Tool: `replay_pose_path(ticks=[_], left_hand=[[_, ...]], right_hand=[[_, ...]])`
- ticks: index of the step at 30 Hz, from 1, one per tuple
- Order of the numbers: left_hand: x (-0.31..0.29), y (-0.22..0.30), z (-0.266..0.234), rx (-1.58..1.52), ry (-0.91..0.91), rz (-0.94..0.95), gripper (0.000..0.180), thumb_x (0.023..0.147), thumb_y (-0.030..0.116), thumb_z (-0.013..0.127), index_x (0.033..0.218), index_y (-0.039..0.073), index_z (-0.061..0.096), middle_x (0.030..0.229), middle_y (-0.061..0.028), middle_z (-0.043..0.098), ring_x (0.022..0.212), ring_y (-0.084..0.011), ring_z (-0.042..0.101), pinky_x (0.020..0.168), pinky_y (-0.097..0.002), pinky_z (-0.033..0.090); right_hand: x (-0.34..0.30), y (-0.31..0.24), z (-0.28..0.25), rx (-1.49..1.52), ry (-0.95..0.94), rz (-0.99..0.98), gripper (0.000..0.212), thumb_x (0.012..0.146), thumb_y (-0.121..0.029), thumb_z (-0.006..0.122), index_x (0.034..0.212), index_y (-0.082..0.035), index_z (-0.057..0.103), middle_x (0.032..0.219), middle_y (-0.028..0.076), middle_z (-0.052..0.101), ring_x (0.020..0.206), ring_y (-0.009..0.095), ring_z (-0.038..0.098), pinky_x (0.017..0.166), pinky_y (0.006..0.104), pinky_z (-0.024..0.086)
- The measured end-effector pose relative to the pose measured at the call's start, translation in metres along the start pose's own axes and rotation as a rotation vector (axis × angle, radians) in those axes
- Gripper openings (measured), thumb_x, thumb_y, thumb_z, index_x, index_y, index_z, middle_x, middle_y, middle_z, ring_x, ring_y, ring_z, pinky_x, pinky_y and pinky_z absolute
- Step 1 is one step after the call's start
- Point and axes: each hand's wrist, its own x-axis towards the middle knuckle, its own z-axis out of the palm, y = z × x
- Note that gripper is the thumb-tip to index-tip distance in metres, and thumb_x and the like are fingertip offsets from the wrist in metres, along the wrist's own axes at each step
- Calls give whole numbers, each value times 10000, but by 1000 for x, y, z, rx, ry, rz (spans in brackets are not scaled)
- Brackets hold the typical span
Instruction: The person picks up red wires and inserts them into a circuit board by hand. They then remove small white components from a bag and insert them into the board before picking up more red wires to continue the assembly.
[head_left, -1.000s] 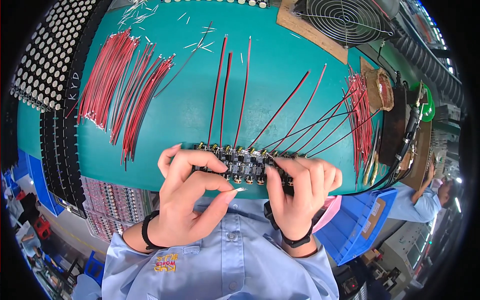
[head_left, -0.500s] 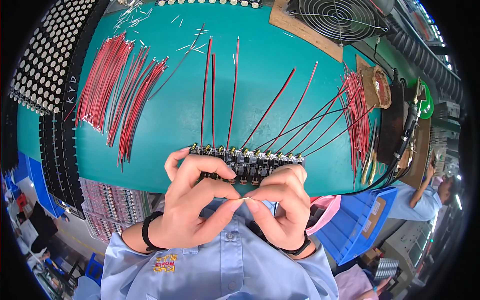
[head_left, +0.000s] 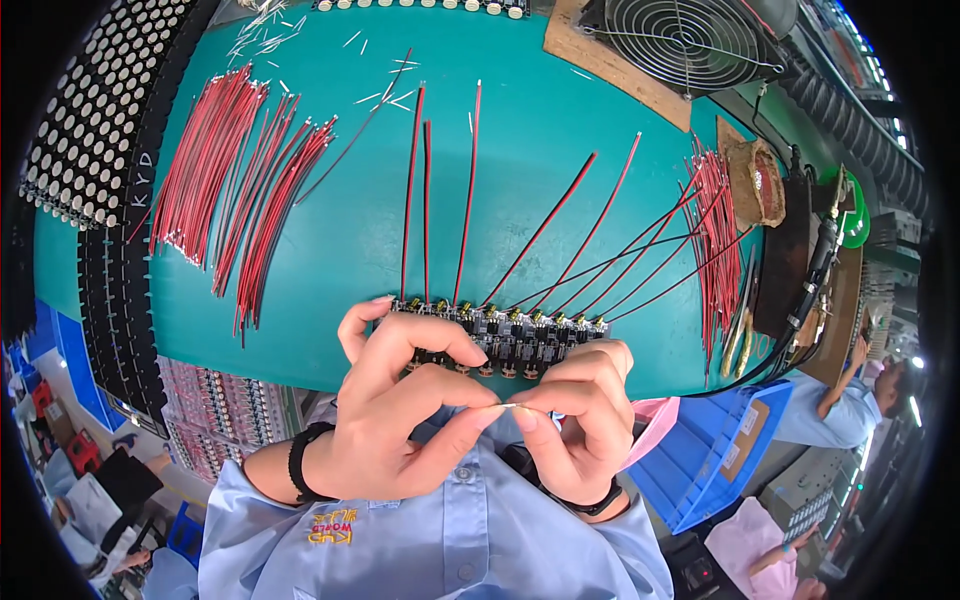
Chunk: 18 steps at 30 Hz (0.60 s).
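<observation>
My left hand point(head_left: 400, 415) and my right hand point(head_left: 582, 425) meet in front of my shirt, each with thumb and forefinger pinched. Between their fingertips runs a short, thin, pale piece point(head_left: 511, 405), too small to name surely. Just beyond my knuckles lies a row of small black circuit boards point(head_left: 530, 345) with yellowish parts along its far edge, partly hidden by my fingers. Several red-and-black wires point(head_left: 468, 190) fan out from that edge across the green mat.
Bundles of red-and-black wires point(head_left: 205, 165) lie at left, another bundle point(head_left: 715, 230) at right. Short white bits point(head_left: 265, 40) are scattered far left. A black fan point(head_left: 685, 40) stands far right, near a soldering iron point(head_left: 822, 250) and tweezers point(head_left: 746, 340). Blue bins point(head_left: 700, 470) sit beyond the table edge.
Both hands have shifted slightly to the right, still pinching at the fingertips. Less of the pale piece shows between them. The whole view has moved a little.
</observation>
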Motion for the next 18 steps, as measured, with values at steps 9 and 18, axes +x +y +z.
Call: replay_pose_path(ticks=[9, 18], left_hand=[[1, 1, 1, 1, -24, 0, 116, 773, 129, 688, 830, 80, 600, 993, -82, 600, 854, -188, 535, 949, -458, 255], [-3, -7, -6, 94, 126, -26, 103, 768, 90, 677, 830, 71, 597, 972, -76, 618, 875, -192, 560, 981, -469, 243]], right_hand=[[0, -1, 3, -2, 40, 7, 182, 689, -97, 764, 834, -79, 655, 794, 16, 578, 735, 196, 497, 716, 337, 319], [2, 10, -10, -376, 162, 64, 168, 696, -75, 749, 817, -87, 633, 786, 21, 561, 764, 215, 503, 766, 343, 321]])
